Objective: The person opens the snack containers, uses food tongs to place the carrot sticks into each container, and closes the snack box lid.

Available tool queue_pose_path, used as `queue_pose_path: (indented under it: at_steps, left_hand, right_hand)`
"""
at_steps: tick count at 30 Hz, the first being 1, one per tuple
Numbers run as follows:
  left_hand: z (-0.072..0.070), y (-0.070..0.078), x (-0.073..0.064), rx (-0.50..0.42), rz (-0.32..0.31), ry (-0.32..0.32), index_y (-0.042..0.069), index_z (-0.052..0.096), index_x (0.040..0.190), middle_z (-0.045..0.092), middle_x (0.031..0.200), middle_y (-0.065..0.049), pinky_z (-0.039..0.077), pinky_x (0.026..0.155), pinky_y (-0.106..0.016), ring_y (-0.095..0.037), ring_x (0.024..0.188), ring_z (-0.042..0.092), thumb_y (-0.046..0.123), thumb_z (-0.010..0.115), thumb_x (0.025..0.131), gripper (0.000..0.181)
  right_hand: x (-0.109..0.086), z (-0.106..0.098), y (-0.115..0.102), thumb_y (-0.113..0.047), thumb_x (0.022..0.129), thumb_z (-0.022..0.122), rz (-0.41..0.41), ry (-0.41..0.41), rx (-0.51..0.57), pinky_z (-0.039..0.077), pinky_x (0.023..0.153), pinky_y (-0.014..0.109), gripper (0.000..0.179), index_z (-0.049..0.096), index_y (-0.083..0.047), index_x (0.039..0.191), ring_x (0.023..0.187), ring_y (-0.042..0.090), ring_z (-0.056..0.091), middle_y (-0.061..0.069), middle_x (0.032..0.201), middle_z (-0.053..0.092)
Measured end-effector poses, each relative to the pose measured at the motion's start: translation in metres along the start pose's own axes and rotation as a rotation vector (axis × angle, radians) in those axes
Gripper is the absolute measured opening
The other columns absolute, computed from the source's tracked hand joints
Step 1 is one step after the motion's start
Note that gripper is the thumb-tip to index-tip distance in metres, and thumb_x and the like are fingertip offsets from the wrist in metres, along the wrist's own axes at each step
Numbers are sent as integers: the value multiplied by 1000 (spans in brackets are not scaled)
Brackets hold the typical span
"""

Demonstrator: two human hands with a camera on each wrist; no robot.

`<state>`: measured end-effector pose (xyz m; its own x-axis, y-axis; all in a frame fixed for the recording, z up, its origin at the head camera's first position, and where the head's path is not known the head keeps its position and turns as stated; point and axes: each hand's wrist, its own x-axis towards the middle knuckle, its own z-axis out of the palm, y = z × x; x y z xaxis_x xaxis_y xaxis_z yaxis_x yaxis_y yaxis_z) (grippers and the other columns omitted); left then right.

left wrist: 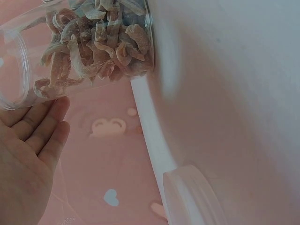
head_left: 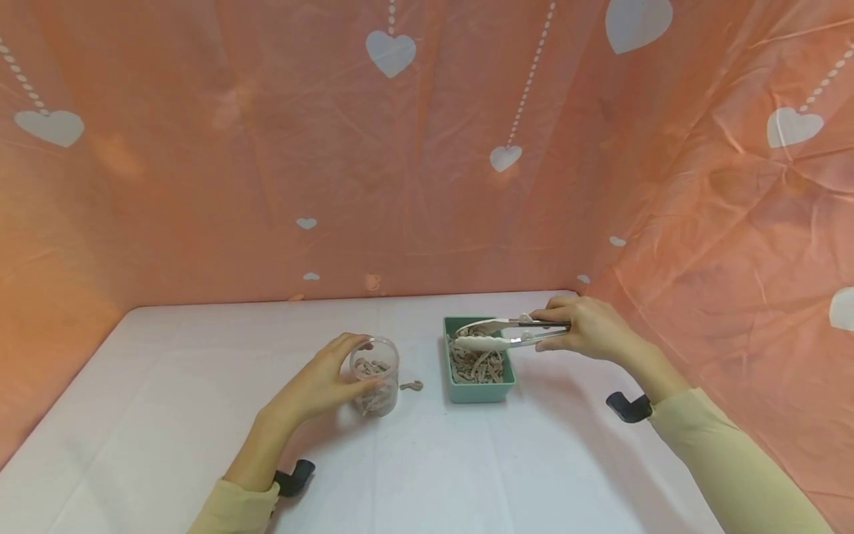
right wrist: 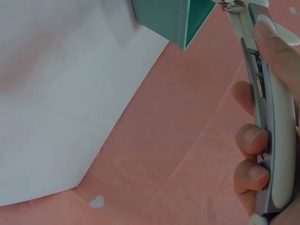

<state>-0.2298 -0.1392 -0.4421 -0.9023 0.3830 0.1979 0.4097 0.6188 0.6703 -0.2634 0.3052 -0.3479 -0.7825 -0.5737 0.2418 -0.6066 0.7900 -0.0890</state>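
Observation:
My left hand (head_left: 322,384) grips a clear plastic jar (head_left: 392,393) on the table, thumb on the near side and fingers on the far side. Inside the jar lie wrinkled brown dried strips (left wrist: 93,47), like dried treats. My right hand (head_left: 590,326) holds a pair of tongs (head_left: 523,340) with pale tips and metal arms. The tips reach over a green rectangular box (head_left: 477,393) holding many more such strips (head_left: 483,365). A brownish strip (right wrist: 233,6) shows by the tips in the right wrist view; I cannot tell whether they pinch it.
One loose strip (head_left: 412,386) lies on the white tabletop (head_left: 427,475) between jar and box. A clear round lid (left wrist: 192,199) shows in the left wrist view. Pinkish-orange curtain (head_left: 267,148) with white hearts hangs behind and at the sides.

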Motion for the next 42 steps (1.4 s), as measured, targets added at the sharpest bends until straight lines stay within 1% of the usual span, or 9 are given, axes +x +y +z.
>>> queue_pose_path:
  at_steps: [12,18,22,25,28,31,36,39,42]
  left_hand:
    - [0,1,-1,-2,7,3,4,51,148,59,139,-12,41,114,-61,-36,135,53,46,81,89,78]
    - [0,3,-1,-10,5,4,3,51,148,59,140,-12,41,115,-61,-36,136,53,45,82,89,78]
    - [0,3,-1,-5,2,5,3,52,147,58,141,-12,41,114,-61,-36,136,52,46,81,89,78]
    - [0,2,-1,-1,3,6,4,52,148,58,141,-12,41,114,-60,-35,136,52,48,81,89,79]
    - [0,2,-1,-2,6,8,4,52,148,59,140,-11,41,114,-60,-35,135,53,49,80,89,79]
    - [0,1,0,-5,8,8,5,52,147,59,139,-10,42,114,-60,-34,135,53,49,80,89,78]
    - [0,1,0,-1,8,8,4,52,148,59,141,-11,41,115,-60,-36,136,52,47,81,89,78]
    - [0,1,1,-2,20,12,4,52,147,59,141,-11,41,115,-60,-36,137,52,45,82,89,77]
    - [0,1,1,-5,33,17,4,53,147,59,141,-11,41,115,-59,-35,136,53,44,82,89,76]
  right_hand:
    - [-1,-6,-3,-34,74,94,4,29,-8,45,60,28,53,79,-11,120,75,12,58,2,103,71]
    - [1,-9,-3,-31,73,95,-43,73,-10,45,59,29,52,80,-10,118,74,15,60,2,102,72]
    - [2,-12,-6,-30,71,95,-87,115,-10,44,57,27,52,80,-10,116,70,10,56,0,100,72]
    - [3,-16,-10,-31,71,95,-115,145,-16,44,57,27,52,80,-11,116,69,7,53,-2,99,71]
    - [6,-20,-17,-33,71,95,-131,161,-20,43,57,27,52,81,-12,116,69,6,52,-4,98,69]
    - [10,-23,-24,-35,72,94,-126,153,-19,41,57,26,52,80,-12,118,69,6,52,-5,97,68]
    - [18,-26,-36,-35,75,94,-121,117,15,41,57,25,55,78,-11,122,71,8,53,-2,100,69]
    - [24,-26,-42,-33,75,93,-150,118,45,42,57,24,55,78,-11,124,71,7,54,-2,101,69]
    - [30,-25,-48,-33,74,94,-191,140,61,41,55,24,55,78,-11,122,68,6,52,-2,98,69]
